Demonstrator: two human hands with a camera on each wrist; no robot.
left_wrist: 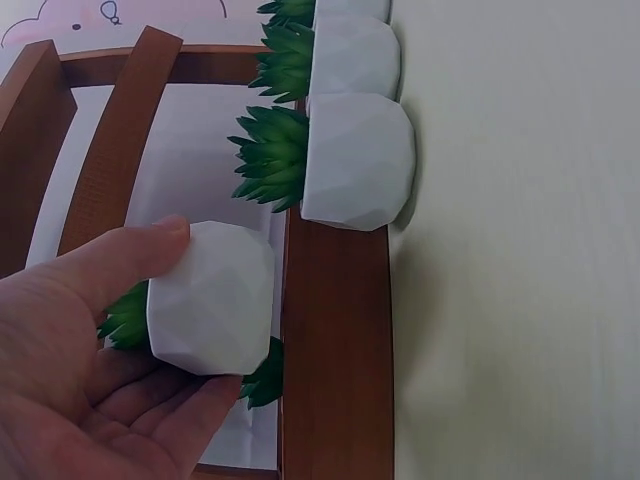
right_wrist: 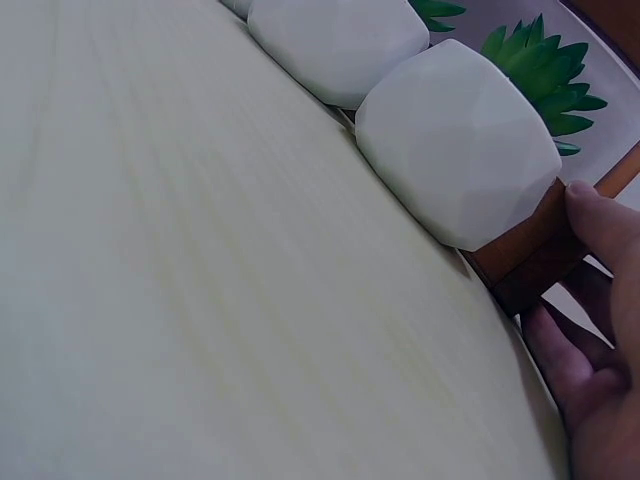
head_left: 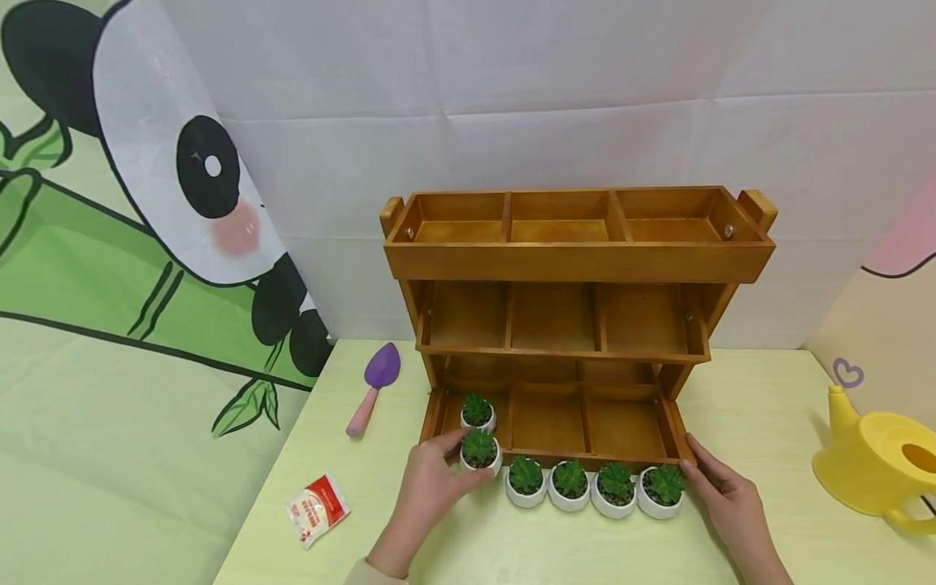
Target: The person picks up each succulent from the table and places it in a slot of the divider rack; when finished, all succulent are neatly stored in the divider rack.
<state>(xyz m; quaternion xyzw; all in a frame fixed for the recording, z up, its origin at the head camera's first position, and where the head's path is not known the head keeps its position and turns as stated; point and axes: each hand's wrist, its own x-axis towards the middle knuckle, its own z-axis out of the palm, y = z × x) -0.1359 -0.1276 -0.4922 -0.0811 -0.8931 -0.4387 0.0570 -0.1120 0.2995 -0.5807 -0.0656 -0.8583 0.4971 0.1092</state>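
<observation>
Shelf stand (head_left: 578, 264), brown wood, three tiers, each parted into three compartments; right of centre in the frame, on a pale yellow worktop (head_left: 585, 556). Held plant (head_left: 479, 452), one: green succulent in a faceted white pot, lower centre, before the left compartment of the lowest tier; grasped by the left hand (head_left: 433, 481), thumb to one side of the pot and fingers to the other. Tier plant (head_left: 477, 412), one: same kind, standing in that left compartment, its lower part masked from me by the held one. Row plants (head_left: 569, 486), four: same kind, side by side along the lowest tier's front edge, lower centre, a low barrier between that tier and the near worktop. Right hand (head_left: 727, 497), lower right: thumb and fingers holding the lowest tier's right front corner, just beside the end pot of the row. Trowel (head_left: 374, 386), purple blade, pink handle: left of the stand, well apart from the pots. Packet (head_left: 318, 510), red and white, lower left; lettering too small to read. Watering can (head_left: 870, 459), yellow, at the right edge, cut off there. Backdrop (head_left: 570, 97): white cloth behind the stand; printed panda (head_left: 161, 154), upper left.
</observation>
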